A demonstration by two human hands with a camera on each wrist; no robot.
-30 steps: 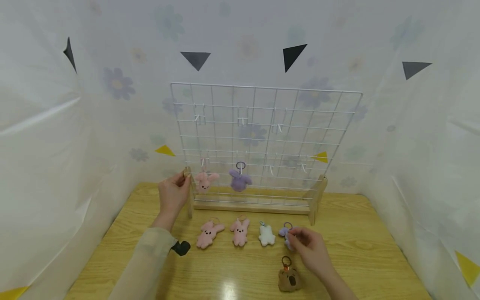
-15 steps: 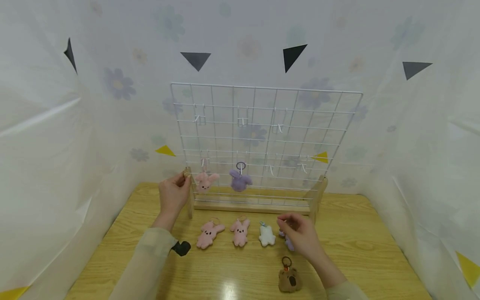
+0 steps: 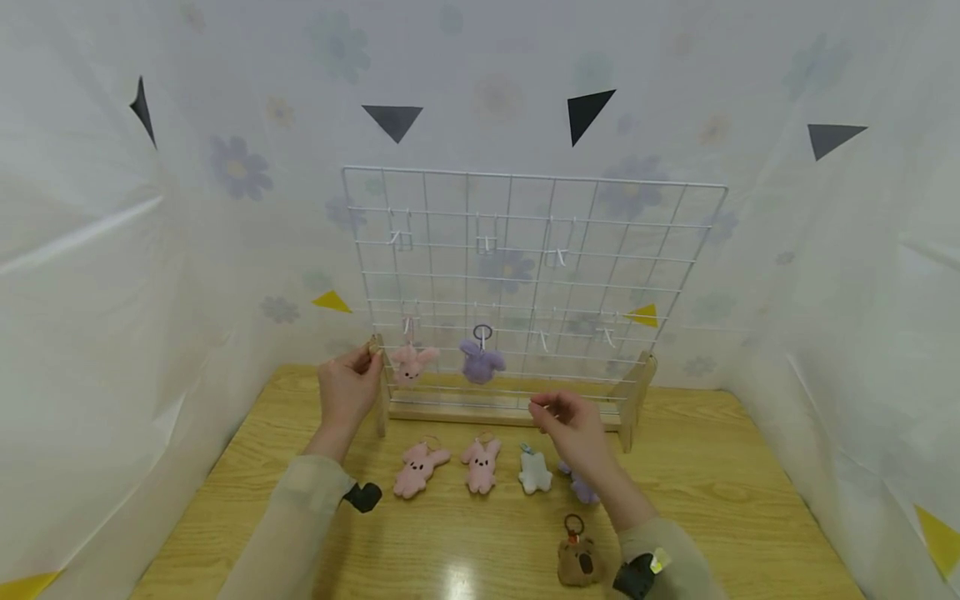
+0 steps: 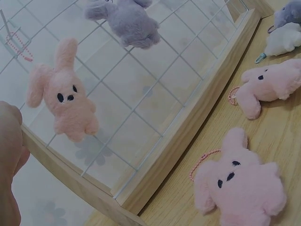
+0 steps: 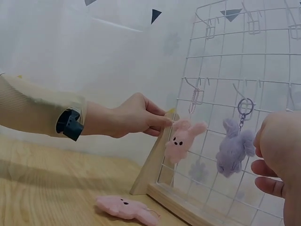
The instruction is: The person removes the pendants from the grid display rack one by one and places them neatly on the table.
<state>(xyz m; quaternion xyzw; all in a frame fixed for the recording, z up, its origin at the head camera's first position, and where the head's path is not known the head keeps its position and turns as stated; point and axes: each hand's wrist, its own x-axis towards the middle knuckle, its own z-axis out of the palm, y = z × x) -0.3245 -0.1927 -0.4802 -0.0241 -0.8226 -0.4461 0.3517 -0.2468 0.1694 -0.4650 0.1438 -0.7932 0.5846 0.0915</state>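
My left hand [image 3: 349, 390] pinches the top of the left wooden upright [image 3: 382, 398] of a display stand. The stand carries a white wire grid [image 3: 510, 287]. Low on the grid, near that hand, hang a pink rabbit plush keychain [image 4: 74, 106] and a purple plush keychain [image 5: 231, 148]. My right hand [image 3: 576, 437] is raised in front of the stand's base with loosely bent fingers. I see nothing held in it. Under its wrist, a second purple plush keychain [image 3: 583, 487] lies partly hidden on the table. A white plush keychain [image 3: 535, 473] lies just left of it.
Two more pink rabbit keychains [image 3: 420, 468] lie on the wooden table [image 3: 420, 550] in the same row. A brown animal keychain [image 3: 577, 562] lies nearer me. Several white hooks [image 3: 558, 257] on the grid stick out bare. Pale sheeting [image 3: 247, 267] walls the table in.
From beside the purple keychain on the table, my right hand has moved up and left, in front of the stand's base. That keychain stays on the table. My left hand keeps its place.
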